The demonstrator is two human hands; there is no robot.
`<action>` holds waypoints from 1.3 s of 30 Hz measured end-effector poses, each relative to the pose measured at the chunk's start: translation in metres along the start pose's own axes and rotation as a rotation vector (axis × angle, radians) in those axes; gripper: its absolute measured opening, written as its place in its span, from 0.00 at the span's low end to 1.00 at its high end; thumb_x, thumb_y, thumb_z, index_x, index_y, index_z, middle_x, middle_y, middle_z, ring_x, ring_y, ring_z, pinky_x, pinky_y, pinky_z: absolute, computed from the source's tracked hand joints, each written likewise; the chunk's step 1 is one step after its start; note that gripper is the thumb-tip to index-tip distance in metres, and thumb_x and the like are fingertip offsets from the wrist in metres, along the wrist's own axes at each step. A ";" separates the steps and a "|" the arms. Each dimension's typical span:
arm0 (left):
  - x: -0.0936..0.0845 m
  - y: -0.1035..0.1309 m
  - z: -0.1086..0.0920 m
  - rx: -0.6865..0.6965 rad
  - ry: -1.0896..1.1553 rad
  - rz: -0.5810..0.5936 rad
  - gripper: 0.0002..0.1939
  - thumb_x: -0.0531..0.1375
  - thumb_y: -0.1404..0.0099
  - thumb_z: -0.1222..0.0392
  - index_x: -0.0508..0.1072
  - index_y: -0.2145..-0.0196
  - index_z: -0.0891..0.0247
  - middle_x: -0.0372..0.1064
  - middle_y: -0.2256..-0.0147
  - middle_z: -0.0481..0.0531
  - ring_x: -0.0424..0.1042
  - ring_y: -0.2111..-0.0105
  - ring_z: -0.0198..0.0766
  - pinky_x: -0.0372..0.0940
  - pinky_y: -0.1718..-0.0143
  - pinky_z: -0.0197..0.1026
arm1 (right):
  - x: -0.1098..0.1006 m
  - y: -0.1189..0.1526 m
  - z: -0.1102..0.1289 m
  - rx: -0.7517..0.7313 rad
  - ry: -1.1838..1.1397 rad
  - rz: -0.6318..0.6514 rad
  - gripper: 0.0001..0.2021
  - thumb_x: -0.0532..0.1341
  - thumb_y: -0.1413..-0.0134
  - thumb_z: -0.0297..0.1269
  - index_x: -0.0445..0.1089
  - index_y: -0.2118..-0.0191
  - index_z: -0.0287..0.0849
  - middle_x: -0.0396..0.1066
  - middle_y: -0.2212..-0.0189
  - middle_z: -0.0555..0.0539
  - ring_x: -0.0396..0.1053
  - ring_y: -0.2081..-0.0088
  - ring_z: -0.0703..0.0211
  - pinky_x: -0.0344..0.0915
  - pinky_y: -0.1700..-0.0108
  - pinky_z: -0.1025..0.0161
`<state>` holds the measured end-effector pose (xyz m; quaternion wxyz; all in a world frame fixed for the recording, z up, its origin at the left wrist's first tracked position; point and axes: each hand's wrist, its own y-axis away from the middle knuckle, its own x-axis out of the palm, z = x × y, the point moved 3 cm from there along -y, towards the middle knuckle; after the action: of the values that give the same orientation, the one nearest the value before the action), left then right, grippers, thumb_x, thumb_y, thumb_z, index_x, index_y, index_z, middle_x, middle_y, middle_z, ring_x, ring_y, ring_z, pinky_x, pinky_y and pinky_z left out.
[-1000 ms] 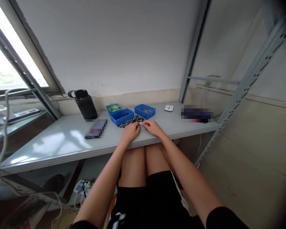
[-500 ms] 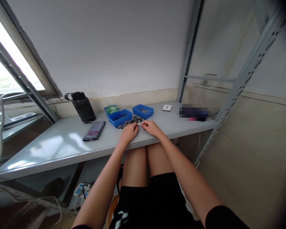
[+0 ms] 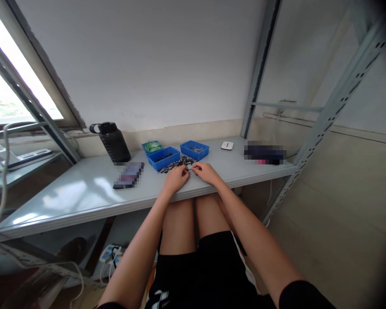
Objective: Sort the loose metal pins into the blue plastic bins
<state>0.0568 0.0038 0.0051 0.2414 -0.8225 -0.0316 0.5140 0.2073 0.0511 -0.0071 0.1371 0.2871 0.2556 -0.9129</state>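
Both hands are close together over the front part of the grey table (image 3: 83, 189). My left hand (image 3: 176, 177) is closed in a pinch on one end of a thin, dark, rod-like piece (image 3: 189, 170). The fingers of my right hand (image 3: 204, 172) pinch its other end; the piece is too small to name exactly. Just behind the hands lies a loose pile of thin black and silver rod-like pieces (image 3: 173, 165). Beyond it stand a blue bin (image 3: 162, 164) with dark small parts and another blue bin (image 3: 194, 152) with silvery small parts.
A dark bottle (image 3: 114, 143) stands at the back left, with a blurred phone (image 3: 128, 176) in front. A green packet (image 3: 152, 147) lies in a blue tray behind the bins. At right are a white square device (image 3: 227, 146) and a pixelated dark object (image 3: 264, 153). Metal shelf posts (image 3: 260, 73) frame the table.
Both hands keep their pinch on the thin piece, nearly in the same place. The view has shifted slightly, and my legs have moved a little to the left.
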 end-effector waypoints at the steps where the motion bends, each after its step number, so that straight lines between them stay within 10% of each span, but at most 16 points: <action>1: 0.000 0.000 0.000 0.000 0.002 -0.001 0.09 0.55 0.36 0.60 0.74 0.62 0.61 0.76 0.65 0.54 0.73 0.62 0.45 0.64 0.61 0.42 | 0.000 0.000 0.000 0.001 -0.001 0.002 0.09 0.57 0.44 0.38 0.73 0.66 0.41 0.71 0.77 0.51 0.66 0.73 0.63 0.59 0.67 0.68; 39: 0.002 -0.003 0.008 0.011 0.189 -0.105 0.10 0.55 0.36 0.60 0.73 0.59 0.62 0.75 0.65 0.54 0.73 0.66 0.42 0.65 0.63 0.40 | 0.001 0.001 0.004 -0.085 0.010 0.073 0.11 0.56 0.42 0.39 0.73 0.68 0.41 0.71 0.76 0.51 0.64 0.72 0.62 0.55 0.67 0.67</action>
<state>0.0513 0.0098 0.0020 0.2745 -0.8632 -0.0487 0.4209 0.2054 0.0483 -0.0054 0.1810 0.2949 0.2842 -0.8942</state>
